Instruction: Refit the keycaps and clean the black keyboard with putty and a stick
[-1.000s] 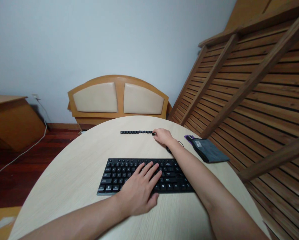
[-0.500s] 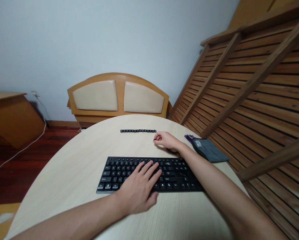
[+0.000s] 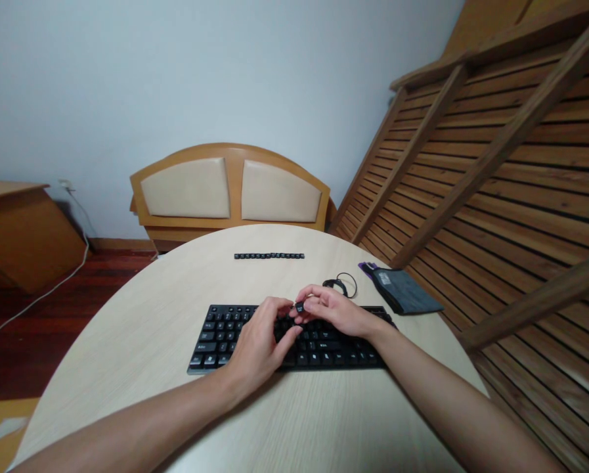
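Observation:
A black keyboard (image 3: 218, 336) lies crosswise on the round pale table (image 3: 141, 358). Over its middle, my right hand (image 3: 336, 312) pinches a small black keycap (image 3: 300, 307) between thumb and fingers. My left hand (image 3: 261, 338) is just left of it, fingers bent and thumb apart. Its fingertips come close to the keycap; whether they touch it I cannot tell. Both hands hide the middle keys. Farther back, several loose black keycaps (image 3: 269, 256) stand in one straight row.
A coiled black cable (image 3: 337, 284) lies behind the keyboard. Toward the table's right edge is a dark grey pouch (image 3: 407, 290) with something purple at its mouth. A slatted wooden frame (image 3: 471, 177) leans along the right side. A padded headboard (image 3: 232, 187) stands behind the table.
My right hand has come back from near the keycap row to above the keyboard, uncovering the cable. My left hand, flat on the keys before, has lifted and curled toward it.

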{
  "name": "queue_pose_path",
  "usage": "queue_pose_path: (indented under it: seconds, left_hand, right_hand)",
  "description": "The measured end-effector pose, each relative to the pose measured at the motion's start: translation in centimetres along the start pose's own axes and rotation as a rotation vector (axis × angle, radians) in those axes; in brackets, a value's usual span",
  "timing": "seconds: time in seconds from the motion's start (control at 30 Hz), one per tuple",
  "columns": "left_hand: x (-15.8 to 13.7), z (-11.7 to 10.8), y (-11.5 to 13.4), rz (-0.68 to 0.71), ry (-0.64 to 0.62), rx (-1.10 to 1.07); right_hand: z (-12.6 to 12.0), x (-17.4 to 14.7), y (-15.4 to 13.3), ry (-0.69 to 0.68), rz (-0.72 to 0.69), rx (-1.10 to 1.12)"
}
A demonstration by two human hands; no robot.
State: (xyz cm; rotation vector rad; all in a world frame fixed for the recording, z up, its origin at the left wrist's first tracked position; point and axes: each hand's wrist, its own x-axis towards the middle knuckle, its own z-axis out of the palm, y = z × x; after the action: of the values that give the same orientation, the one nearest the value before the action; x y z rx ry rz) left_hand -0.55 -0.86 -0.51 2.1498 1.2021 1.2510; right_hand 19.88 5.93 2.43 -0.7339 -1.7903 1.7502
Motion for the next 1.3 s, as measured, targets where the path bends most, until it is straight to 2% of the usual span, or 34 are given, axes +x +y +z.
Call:
queue_pose_path:
  seconds: [0.13, 0.27, 0.47, 0.67, 0.8, 0.93, 1.0, 1.1, 1.3]
  left_hand:
    - [0.0, 0.0, -0.1, 0.028, 0.002, 0.009]
    - [0.1, 0.0, -0.2, -0.005, -0.011, 0.006]
    - [0.0, 0.0, -0.4, -0.041, -0.040, 0.037]
    - [-0.2, 0.1, -0.5, -0.045, -0.083, 0.079]
    - [-0.3, 0.1, -0.2, 0.029, -0.141, 0.198]
    - [-0.8, 0.2, 0.1, 0.145, -0.252, 0.441]
    - [-1.1, 0.3, 0.2, 0.159, -0.302, 0.524]
    - [-1.3, 0.4, 0.1, 0.171, -0.334, 0.563]
    - [-1.5, 0.3, -0.2, 0.195, -0.341, 0.571]
  right_hand:
    - [0.9, -0.4, 0.8, -0.010, 0.005, 0.023]
    - [1.5, -0.7, 1.0, 0.018, -0.014, -0.047]
    - [2.3, -1.7, 0.2, 0.200, -0.126, -0.374]
    - [2.1, -2.2, -0.3, 0.217, -0.154, -0.542]
    - [0.1, -2.8, -0.9, 0.243, -0.160, -0.636]
    - [-3.6, -4.2, -1.4, 0.389, -0.112, -0.748]
    - [-5.4, -4.9, -1.3, 0.411, -0.073, -0.788]
    - [-7.0, -5.7, -0.9, 0.385, -0.011, -0.828]
    - [-8.2, -6.0, 0.4, 0.292, 0.064, -0.746]
